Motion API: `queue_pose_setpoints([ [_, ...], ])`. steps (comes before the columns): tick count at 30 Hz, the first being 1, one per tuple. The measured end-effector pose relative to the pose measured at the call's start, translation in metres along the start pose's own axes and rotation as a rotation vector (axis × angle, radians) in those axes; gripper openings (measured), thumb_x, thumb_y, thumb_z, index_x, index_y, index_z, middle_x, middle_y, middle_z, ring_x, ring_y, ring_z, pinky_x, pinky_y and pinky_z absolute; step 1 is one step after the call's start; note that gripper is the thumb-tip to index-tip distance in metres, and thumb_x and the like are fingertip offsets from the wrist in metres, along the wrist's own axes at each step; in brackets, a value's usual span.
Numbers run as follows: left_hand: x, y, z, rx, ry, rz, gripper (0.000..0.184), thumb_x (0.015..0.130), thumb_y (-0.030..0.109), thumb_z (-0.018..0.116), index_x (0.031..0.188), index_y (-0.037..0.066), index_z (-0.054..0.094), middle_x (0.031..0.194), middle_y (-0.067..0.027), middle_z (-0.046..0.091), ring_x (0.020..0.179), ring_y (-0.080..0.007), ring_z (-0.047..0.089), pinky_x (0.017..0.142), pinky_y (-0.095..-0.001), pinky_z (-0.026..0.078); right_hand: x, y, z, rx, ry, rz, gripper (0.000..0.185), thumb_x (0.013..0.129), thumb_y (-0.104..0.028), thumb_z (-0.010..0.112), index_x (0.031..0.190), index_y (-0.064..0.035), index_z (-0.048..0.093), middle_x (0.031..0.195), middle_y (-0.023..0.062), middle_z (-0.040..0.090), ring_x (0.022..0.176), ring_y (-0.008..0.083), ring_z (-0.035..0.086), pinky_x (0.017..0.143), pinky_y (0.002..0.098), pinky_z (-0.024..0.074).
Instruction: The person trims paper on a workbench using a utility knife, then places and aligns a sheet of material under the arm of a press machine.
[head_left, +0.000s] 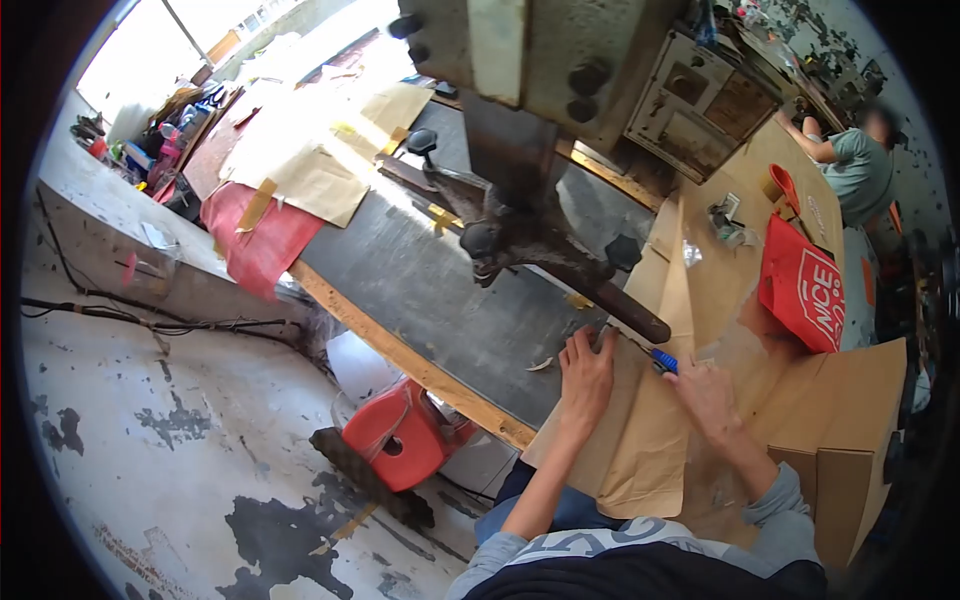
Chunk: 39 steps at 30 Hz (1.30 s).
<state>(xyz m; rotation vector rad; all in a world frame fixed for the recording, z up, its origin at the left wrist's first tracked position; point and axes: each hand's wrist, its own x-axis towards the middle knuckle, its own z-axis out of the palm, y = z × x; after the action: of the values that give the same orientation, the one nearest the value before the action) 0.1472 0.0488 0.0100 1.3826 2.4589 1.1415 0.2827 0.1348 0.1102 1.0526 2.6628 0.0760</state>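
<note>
My left hand (587, 375) lies on brown paper (650, 440) at the edge of the dark work surface (440, 290), its fingers spread and pointing toward the metal arm of the machine. To the right, my right hand (705, 395) is closed round a blue-handled tool (664, 360), probably a cutter. Its tip points up and left, toward the fingers of my left hand. The paper is folded or layered under both hands. Just beyond them the dark metal arm (632, 308) ends above the paper.
A large machine head (540, 50) hangs over the table. On the right are a red bag (803, 285), red-handled scissors (785, 188) and a cardboard box (840, 450). A red stool (405, 440) stands below left. Another person (862, 165) sits at the upper right.
</note>
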Motion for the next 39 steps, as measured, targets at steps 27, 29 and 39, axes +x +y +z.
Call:
queue_pose_setpoints([
  [27, 0.0, 0.006, 0.002, 0.089, -0.005, 0.033, 0.036, 0.079, 0.01, 0.059, 0.115, 0.006, 0.054, 0.12, -0.0064, 0.051, 0.108, -0.0217, 0.048, 0.089, -0.0378, 0.038, -0.003, -0.005, 0.014, 0.016, 0.097, -0.017, 0.03, 0.087, -0.034, 0.058, 0.082, -0.0063, 0.048, 0.066, 0.0136, 0.061, 0.058, 0.0278, 0.065, 0.049, 0.0364, 0.0507],
  [29, 0.001, 0.006, 0.0, 0.085, -0.005, 0.034, 0.036, 0.079, 0.01, 0.059, 0.114, 0.006, 0.054, 0.12, -0.0062, 0.051, 0.108, -0.0218, 0.048, 0.089, -0.0379, 0.038, -0.004, -0.006, 0.014, 0.013, 0.081, -0.007, 0.03, 0.087, -0.034, 0.057, 0.082, -0.0063, 0.048, 0.066, 0.0137, 0.061, 0.058, 0.0279, 0.065, 0.049, 0.0366, 0.0507],
  [39, 0.0, 0.003, 0.005, 0.061, -0.005, 0.028, 0.035, 0.08, 0.008, 0.058, 0.114, 0.005, 0.055, 0.119, -0.0057, 0.052, 0.108, -0.0199, 0.049, 0.089, -0.0362, 0.039, -0.005, 0.002, 0.045, 0.071, 0.097, -0.008, 0.032, 0.089, -0.035, 0.056, 0.082, -0.0049, 0.047, 0.062, 0.015, 0.06, 0.056, 0.031, 0.064, 0.047, 0.0398, 0.0499],
])
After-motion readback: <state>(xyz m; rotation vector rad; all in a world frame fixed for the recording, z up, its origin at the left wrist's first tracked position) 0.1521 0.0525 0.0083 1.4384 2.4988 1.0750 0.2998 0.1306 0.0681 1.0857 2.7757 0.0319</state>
